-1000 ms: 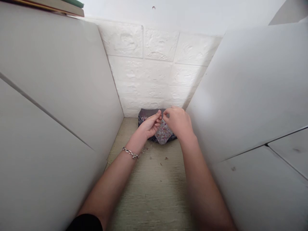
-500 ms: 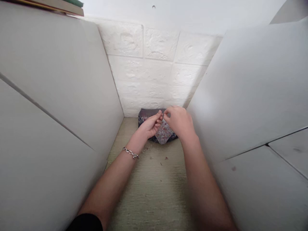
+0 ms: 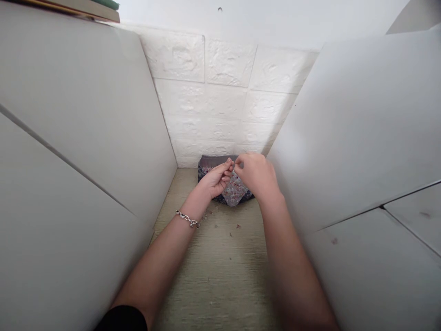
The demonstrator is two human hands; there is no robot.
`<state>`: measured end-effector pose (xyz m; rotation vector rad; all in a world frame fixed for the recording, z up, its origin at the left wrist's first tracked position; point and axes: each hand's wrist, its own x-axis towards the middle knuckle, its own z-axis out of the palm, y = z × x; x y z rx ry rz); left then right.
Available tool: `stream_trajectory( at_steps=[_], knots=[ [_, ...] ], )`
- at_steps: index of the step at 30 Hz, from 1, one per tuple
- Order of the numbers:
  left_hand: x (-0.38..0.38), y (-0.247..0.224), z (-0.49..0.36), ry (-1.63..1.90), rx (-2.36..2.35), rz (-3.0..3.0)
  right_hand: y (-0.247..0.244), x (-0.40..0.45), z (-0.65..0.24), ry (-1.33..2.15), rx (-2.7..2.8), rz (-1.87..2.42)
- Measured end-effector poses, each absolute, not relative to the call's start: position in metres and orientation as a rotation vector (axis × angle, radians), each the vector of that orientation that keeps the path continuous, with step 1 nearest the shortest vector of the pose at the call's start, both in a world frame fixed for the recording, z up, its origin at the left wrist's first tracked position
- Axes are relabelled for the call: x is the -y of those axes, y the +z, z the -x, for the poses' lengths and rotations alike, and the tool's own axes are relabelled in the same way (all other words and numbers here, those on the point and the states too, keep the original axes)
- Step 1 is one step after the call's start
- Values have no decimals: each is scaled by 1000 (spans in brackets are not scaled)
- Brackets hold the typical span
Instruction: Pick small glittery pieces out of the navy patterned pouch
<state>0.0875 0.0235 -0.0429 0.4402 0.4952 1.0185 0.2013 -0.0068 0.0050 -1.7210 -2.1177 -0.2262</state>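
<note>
A dark pouch or box with small pink and white pieces [image 3: 234,192] lies against the foot of the white wall. Over its left part is my left hand [image 3: 217,178], palm turned up, thumb pressed to the fingertips. My right hand [image 3: 254,172] is bent over the right part, thumb and index finger pinched close to the left fingertips. Whatever the two pinches hold is too small to make out. A silver chain bracelet [image 3: 188,219] circles my left wrist.
White panels rise on the left [image 3: 82,110] and right [image 3: 358,124]. Behind is a white brick-patterned wall [image 3: 225,99]. Small brown bits lie on the pale wood-grained surface [image 3: 213,271]. Books [image 3: 103,13] rest on top of the left panel.
</note>
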Motion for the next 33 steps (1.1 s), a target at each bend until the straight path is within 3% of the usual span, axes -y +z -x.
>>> stream_trajectory(
  at_steps=[33],
  knots=[
    [-25, -47, -85, 998, -421, -440, 15, 17, -201, -174, 2118, 1724]
  ],
)
